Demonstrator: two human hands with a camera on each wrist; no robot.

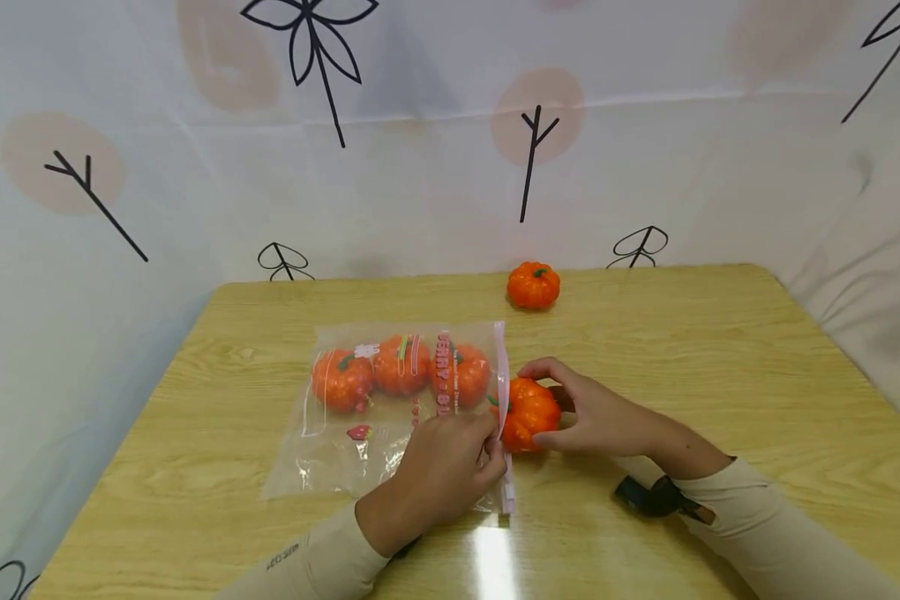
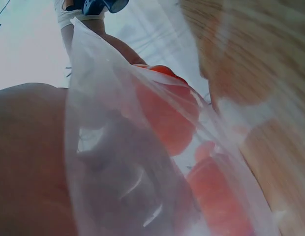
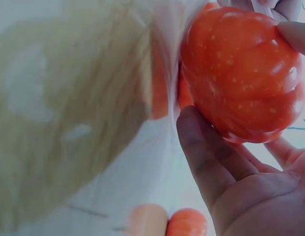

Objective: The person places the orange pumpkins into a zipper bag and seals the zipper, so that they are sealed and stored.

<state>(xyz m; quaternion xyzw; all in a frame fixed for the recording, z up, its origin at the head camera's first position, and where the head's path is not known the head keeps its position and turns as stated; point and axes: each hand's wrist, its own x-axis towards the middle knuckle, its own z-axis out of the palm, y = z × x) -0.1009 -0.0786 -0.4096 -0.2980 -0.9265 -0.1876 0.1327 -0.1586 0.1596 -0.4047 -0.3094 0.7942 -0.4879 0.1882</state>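
Note:
My right hand (image 1: 607,417) grips a small orange toy pumpkin (image 1: 532,414) with a green stem, thumb on the near side and fingers on the far side. That pumpkin sits right at the mouth of a clear zip bag (image 1: 322,467), its stem side toward the bag. With my left hand (image 1: 450,460) I pinch the bag's pink zip edge (image 1: 502,367) near its middle. Inside the bag, three more orange pumpkins (image 1: 401,371) lie in a row along the far side. In the right wrist view, fingers curl under the held pumpkin (image 3: 246,73).
Another orange pumpkin (image 1: 533,286) stands by the far edge of the wooden table (image 1: 690,333). Behind the table hangs a white cloth (image 1: 435,183) printed with plant drawings. A dark strap device (image 1: 648,497) is on my right wrist.

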